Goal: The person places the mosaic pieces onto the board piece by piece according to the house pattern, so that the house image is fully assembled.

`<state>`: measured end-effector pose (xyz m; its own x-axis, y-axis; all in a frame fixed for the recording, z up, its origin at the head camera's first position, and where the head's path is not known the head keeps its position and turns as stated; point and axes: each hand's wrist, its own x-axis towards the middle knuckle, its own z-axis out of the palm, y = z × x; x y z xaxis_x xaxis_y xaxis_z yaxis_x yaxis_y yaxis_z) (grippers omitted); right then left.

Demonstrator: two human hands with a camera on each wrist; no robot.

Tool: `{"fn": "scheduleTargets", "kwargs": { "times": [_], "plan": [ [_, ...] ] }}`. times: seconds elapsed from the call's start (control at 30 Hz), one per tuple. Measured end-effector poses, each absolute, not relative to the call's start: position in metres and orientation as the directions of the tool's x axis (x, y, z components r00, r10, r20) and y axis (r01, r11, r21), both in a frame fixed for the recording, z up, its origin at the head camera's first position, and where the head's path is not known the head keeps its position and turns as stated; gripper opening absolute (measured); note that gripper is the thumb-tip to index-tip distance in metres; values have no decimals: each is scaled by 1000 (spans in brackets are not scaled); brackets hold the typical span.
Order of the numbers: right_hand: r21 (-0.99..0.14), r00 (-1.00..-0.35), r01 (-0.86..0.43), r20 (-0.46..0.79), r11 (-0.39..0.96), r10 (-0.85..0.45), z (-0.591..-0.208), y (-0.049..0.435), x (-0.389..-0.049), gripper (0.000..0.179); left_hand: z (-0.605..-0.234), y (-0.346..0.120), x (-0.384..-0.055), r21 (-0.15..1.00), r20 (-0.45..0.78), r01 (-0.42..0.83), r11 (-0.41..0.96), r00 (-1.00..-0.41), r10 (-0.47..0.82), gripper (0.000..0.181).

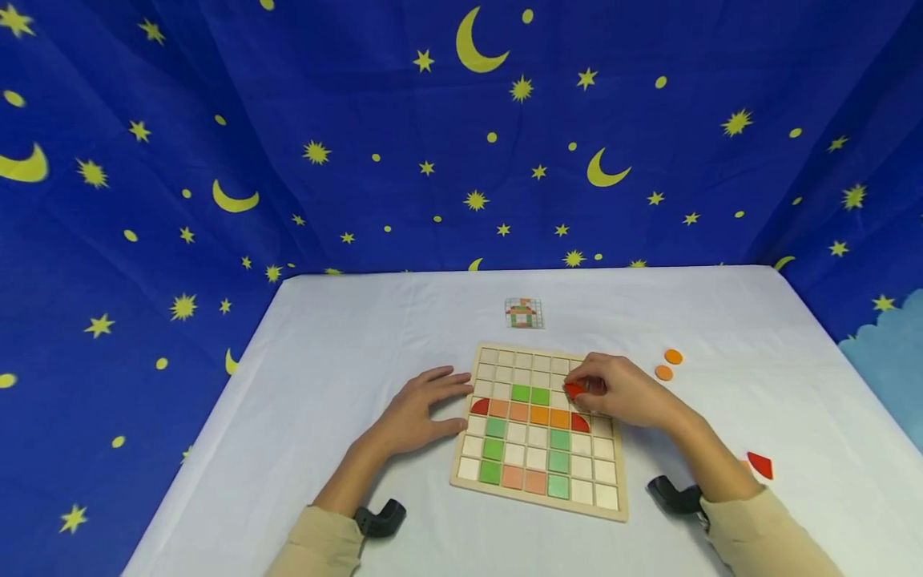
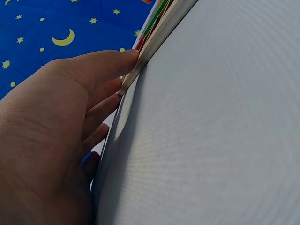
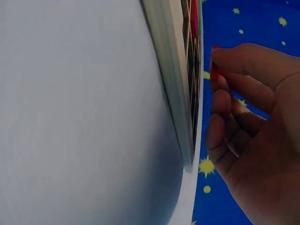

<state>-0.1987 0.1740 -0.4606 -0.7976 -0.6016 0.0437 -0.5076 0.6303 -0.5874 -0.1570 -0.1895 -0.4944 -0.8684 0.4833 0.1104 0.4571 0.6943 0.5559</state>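
Note:
A wooden grid board point(image 1: 537, 502) lies on the white table, with green, orange, salmon and red tiles set in several of its squares. My right hand point(image 1: 622, 390) pinches a red tile point(image 1: 574, 390) between thumb and fingers over the board's upper right part. In the right wrist view the red tile point(image 3: 215, 63) shows edge-on at the thumb tip, beside the board point(image 3: 176, 70). My left hand point(image 1: 420, 410) is spread with relaxed fingers at the board's left side, fingertips at its edge. The left wrist view shows the left thumb point(image 2: 108, 65) against the board's rim point(image 2: 154, 40).
Behind the board lies a small pattern card point(image 1: 523, 313) printed with a coloured grid picture. Two orange discs point(image 1: 668, 365) lie right of the board. A red quarter-round tile point(image 1: 760, 465) is near the right forearm, partly over a salmon piece. A blue star-print curtain point(image 1: 433, 120) stands behind.

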Motion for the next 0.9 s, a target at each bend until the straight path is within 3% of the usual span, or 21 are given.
{"fn": "scheduleTargets", "kwargs": {
  "times": [0.9],
  "plan": [
    [-600, -782, -519, 44, 610, -622, -465, 155, -193, 26, -491, -190, -155, 567, 120, 464, 681, -864, 489, 53]
  ]
}}
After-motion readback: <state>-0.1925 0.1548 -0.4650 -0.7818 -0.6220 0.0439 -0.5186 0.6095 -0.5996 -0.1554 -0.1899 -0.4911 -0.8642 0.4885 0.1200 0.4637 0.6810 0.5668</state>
